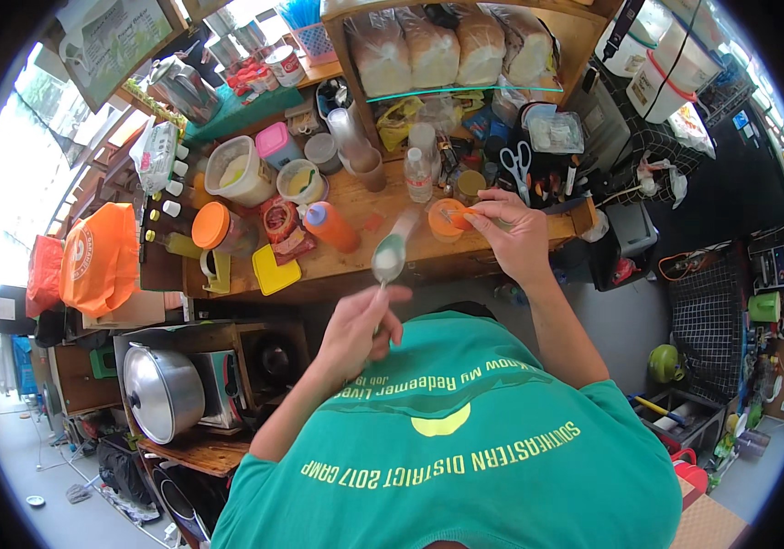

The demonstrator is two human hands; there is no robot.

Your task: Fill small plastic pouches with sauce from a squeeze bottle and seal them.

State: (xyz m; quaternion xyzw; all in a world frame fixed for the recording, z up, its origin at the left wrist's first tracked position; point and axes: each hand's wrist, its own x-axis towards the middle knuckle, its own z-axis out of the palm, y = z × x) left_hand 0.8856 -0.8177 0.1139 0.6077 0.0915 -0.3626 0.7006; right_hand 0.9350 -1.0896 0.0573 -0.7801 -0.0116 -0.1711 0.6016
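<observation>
My left hand (355, 331) is closed round the handle of a metal spoon (389, 260), whose bowl points away from me and looks to carry something whitish. My right hand (513, 231) pinches the right side of a small round orange container (445, 224) at the counter's front edge; what lies inside is too small to make out. Between the two hands a pale see-through shape is blurred. Behind the orange container stand a clear plastic bottle (418, 176) and a jar (469, 187). An orange squeeze bottle (331, 227) with a bluish cap leans left of the spoon.
The wooden counter (392, 197) carries tubs, an orange-lidded jar (218, 229), a yellow lid (275, 268) and stacked plastic cups (355, 142). White-handled scissors (517, 170) stand to the right. Bagged bread loaves (433, 50) fill a shelf above. A large pot (163, 392) sits lower left.
</observation>
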